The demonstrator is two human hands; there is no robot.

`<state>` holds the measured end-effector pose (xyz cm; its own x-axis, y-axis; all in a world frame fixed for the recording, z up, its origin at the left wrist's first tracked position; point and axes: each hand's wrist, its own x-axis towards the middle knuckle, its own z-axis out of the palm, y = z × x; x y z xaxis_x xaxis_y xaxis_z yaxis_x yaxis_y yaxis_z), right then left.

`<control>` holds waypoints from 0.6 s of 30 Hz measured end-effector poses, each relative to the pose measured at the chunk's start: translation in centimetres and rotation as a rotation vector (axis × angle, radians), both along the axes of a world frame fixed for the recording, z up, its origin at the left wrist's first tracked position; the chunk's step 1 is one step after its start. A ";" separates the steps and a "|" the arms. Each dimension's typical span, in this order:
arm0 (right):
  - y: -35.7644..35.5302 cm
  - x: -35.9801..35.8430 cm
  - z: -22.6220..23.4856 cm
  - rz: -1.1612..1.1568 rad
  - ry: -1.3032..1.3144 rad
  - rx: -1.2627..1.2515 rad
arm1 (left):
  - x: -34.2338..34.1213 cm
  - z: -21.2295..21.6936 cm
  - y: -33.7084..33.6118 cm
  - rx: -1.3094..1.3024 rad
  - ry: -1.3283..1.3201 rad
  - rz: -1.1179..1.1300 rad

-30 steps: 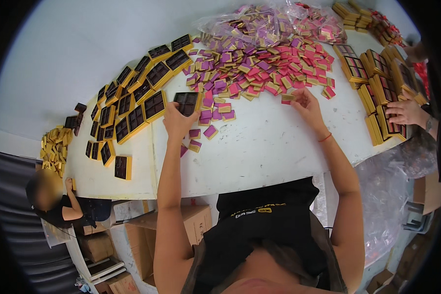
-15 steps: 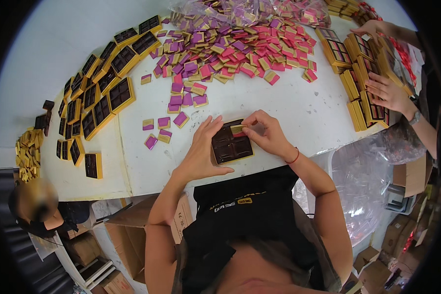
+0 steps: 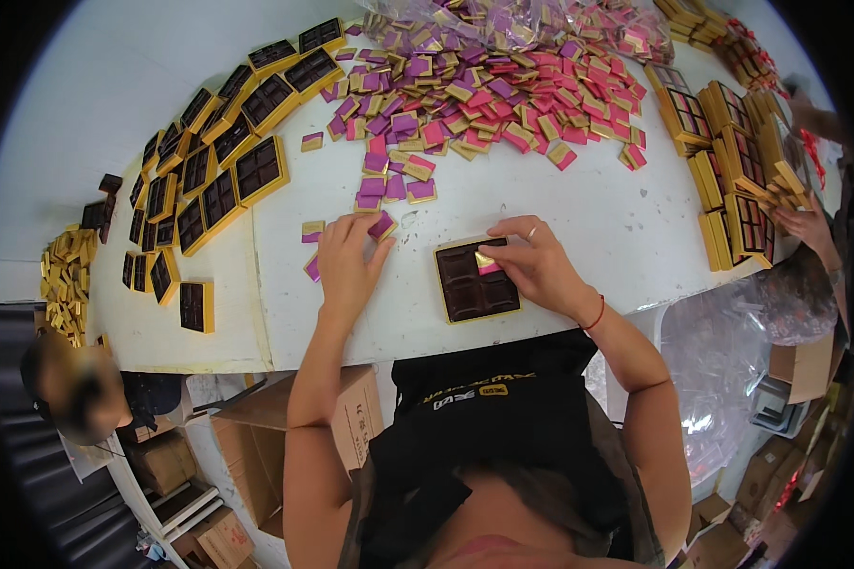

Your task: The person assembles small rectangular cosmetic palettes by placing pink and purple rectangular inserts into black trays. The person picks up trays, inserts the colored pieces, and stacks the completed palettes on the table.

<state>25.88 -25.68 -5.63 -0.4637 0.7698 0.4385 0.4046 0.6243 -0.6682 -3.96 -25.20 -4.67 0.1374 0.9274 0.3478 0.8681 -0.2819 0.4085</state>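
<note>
A shallow gold-edged box (image 3: 466, 296) with a dark brown divided tray lies on the white table in front of me. Over its far right compartment, my right hand (image 3: 541, 268) pinches a small pink-and-gold wrapped chocolate (image 3: 489, 262) between thumb and fingers. My left hand (image 3: 349, 261) is away from the box, over a few loose pieces. Its fingertips are at a purple-and-gold wrapped chocolate (image 3: 381, 227), with thumb and index finger apart. Part of what lies beneath that hand is hidden. More purple-and-gold chocolates (image 3: 371, 186) sit in a loose row just beyond.
A large heap of wrapped chocolates (image 3: 489, 95) spreads at the far side, under plastic bags (image 3: 503, 24). Boxes with dark trays (image 3: 220, 194) stand in rows at left. Filled boxes (image 3: 740, 156) are stacked at right beside a co-worker's hand (image 3: 807, 223). Another person is at lower left.
My left hand has left the box's side and moved to the loose purple chocolates. My right hand stays at the box with its chocolate. The co-worker's hands at right have shifted.
</note>
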 end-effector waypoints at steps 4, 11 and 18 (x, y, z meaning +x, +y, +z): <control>0.2 0.4 0.5 0.030 -0.194 0.138 | -0.2 -0.9 1.3 0.042 0.101 -0.063; -1.4 0.8 1.2 0.054 -0.253 0.058 | -1.3 -0.1 1.7 -0.348 -0.507 -0.004; -2.0 0.7 0.4 0.033 -0.202 -0.049 | 5.0 0.2 -3.3 -0.406 -1.256 -0.024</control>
